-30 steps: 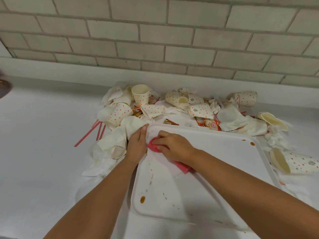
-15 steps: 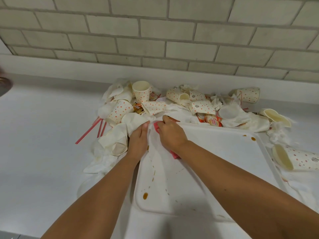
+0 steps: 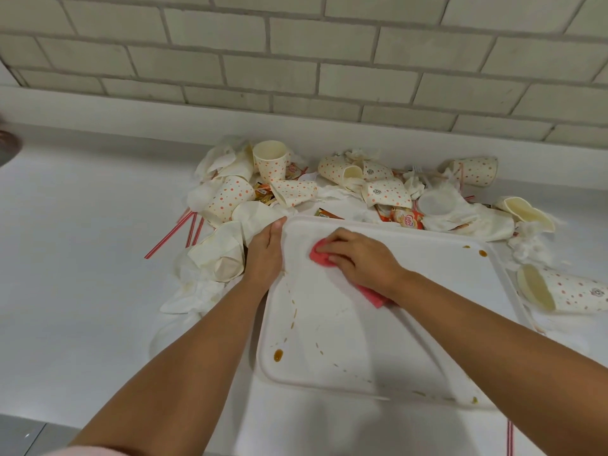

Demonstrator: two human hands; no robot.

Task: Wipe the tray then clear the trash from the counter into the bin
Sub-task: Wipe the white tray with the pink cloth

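A white tray [image 3: 427, 271] lies on the white counter, with brown drips along its left side and spots at its far right corner. My right hand [image 3: 360, 258] presses a pink cloth [image 3: 320, 256] flat on the tray's far left part, fingers spread over it. My left hand [image 3: 266, 255] rests straight-fingered against the tray's left rim near the far corner. Trash is heaped behind and left of the tray: dotted paper cups [image 3: 230, 197], crumpled napkins [image 3: 217, 255], red straws [image 3: 171, 235] and creamer packets [image 3: 406, 218].
A tiled wall [image 3: 296, 60] rises behind the counter. One dotted cup [image 3: 566, 291] lies on its side right of the tray. A red straw [image 3: 510, 439] sticks out near the front edge. A dark object [image 3: 6, 143] shows at the far left.
My right hand slid the pink cloth to the tray's far left corner, then back to the right and a little nearer. My left hand stayed on the tray's left rim.
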